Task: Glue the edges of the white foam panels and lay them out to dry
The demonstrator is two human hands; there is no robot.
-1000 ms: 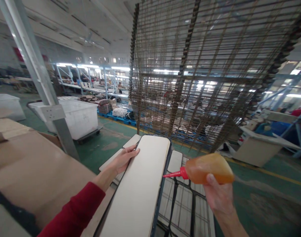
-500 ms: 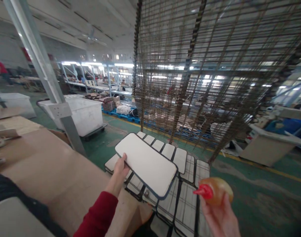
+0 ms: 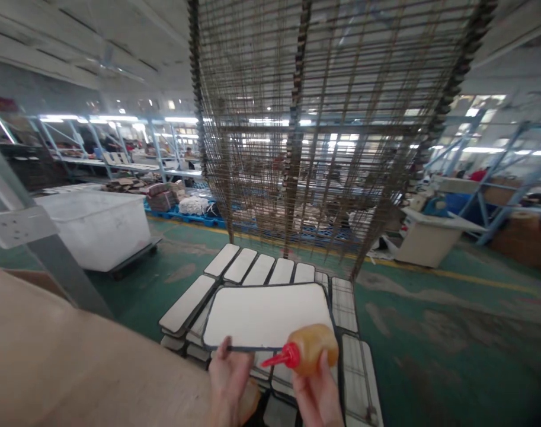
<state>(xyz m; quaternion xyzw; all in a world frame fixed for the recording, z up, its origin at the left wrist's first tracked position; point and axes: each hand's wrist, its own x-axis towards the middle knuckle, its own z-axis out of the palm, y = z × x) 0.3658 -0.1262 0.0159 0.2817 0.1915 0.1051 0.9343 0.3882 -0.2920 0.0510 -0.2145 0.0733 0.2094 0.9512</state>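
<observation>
A white rectangular panel with rounded corners and a dark edge [image 3: 261, 314] is gripped at its near left edge by my left hand [image 3: 229, 373], thumb on top. My right hand [image 3: 317, 391] is closed round a squeeze bottle [image 3: 315, 347] of amber liquid with a red nozzle, which points left over the panel's near edge. The bottle hides the panel's near right corner. Beneath the panel, similar white panels [image 3: 190, 301] lie in rows on a wire rack [image 3: 352, 376].
A tall wire-grid rack [image 3: 292, 118] rises just behind the panels. To the left stand a brown-topped table [image 3: 96, 362], a metal post [image 3: 66, 267] and a white bin [image 3: 101, 228] on a wheeled base. A beige cabinet [image 3: 423, 237] stands at right, beyond green floor.
My view has turned right. The held panel has swung from a slant to nearly level across, and the bottle has moved left, close over its near edge.
</observation>
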